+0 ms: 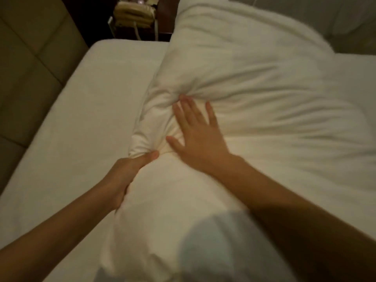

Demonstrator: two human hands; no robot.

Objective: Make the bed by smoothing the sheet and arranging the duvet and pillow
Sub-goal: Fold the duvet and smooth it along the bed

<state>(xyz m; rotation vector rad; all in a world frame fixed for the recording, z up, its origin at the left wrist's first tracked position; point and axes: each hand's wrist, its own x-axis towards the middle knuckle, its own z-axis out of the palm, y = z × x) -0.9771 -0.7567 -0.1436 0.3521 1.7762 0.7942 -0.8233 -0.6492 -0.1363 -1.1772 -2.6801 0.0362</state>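
A white duvet (254,78) lies bunched across the middle and right of the bed, with deep folds running toward its left edge. My left hand (126,176) grips a gathered fold at that edge, thumb on top and fingers curled under the cloth. My right hand (195,135) lies flat on the duvet just beyond it, fingers straight and spread, pressing the fabric. The white fitted sheet (85,119) is bare and smooth on the left part of the mattress. No pillow can be told apart from the duvet.
A padded beige headboard or wall panel (30,68) runs along the left side of the bed. Past the bed's far corner a dark nightstand (134,19) carries a cream telephone with cords. My pale shirt (219,251) fills the bottom centre.
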